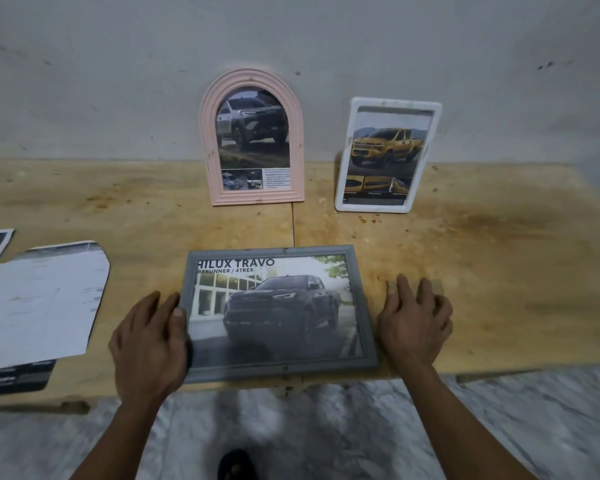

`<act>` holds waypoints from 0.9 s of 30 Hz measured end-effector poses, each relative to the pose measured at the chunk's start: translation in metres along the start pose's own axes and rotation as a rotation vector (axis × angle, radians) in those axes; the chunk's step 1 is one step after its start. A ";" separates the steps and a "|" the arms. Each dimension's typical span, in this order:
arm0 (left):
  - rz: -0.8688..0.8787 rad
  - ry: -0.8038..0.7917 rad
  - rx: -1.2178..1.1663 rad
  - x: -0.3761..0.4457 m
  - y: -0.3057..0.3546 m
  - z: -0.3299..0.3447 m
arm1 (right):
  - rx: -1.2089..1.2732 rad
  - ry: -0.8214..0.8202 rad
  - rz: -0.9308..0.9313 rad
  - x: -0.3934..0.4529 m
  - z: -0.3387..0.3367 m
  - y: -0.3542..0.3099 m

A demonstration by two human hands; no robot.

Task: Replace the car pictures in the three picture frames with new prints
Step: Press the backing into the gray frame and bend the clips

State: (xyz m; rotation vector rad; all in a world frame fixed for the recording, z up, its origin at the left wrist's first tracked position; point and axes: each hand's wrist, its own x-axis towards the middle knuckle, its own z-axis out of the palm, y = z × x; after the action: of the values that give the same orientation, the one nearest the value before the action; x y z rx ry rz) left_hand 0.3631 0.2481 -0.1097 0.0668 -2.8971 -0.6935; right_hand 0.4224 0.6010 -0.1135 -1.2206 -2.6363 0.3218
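**Grey frame flat at the desk's near edge; two frames propped behind**

Item 1. Left hand [151,336]: fingers loosely spread, thumb resting on the left rail of the grey frame [279,311]; touching, not gripping. Probably placed to steady or turn the frame.

Item 2. Right hand [414,318]: open, fingers relaxed, just beside the frame's right rail; contact with the rail cannot be told.

Item 3. Grey frame: lying face up at the near edge of the desk [482,271], between both hands. Holds a dark pickup print headed "HILUX TRAVO". Flat position suits working on it.

Item 4. Loose prints [45,299]: stacked at the left of the desk, top sheet blank side up with one corner rounded, well apart from the grey frame. Whether removed or waiting to go in cannot be told.

Item 5. Pink arched frame [253,136]: upright, leaning on the wall [118,81], holding a silver pickup print.

Item 6. White frame [387,155]: upright to the pink one's right, tilted against the wall, holding a yellow pickup print. Both stand back, apparently to keep the working area free.
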 end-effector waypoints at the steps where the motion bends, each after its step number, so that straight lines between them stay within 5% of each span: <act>1: 0.001 0.004 0.006 0.000 0.000 0.001 | 0.038 0.024 0.010 0.001 0.000 -0.001; 9: -0.017 0.000 0.029 0.001 -0.001 -0.001 | 0.471 0.202 0.079 0.013 -0.005 -0.014; 13: -0.035 -0.024 0.043 0.001 -0.001 -0.001 | 0.568 0.231 -0.117 0.004 -0.020 -0.031; 17: -0.029 -0.040 0.038 0.002 -0.004 0.000 | 0.679 0.053 -0.211 -0.019 -0.033 -0.078; 21: -0.046 -0.056 -0.054 0.004 -0.007 -0.003 | 0.750 -0.040 -0.601 -0.052 -0.033 -0.128; 27: -0.045 -0.153 0.122 -0.006 -0.016 -0.016 | 0.830 -0.267 -0.899 -0.097 -0.008 -0.183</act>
State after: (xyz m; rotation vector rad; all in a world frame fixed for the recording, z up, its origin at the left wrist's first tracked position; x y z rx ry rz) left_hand 0.3721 0.2268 -0.1037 0.0976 -3.0919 -0.5514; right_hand 0.3537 0.4120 -0.0640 0.2729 -2.4596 1.2491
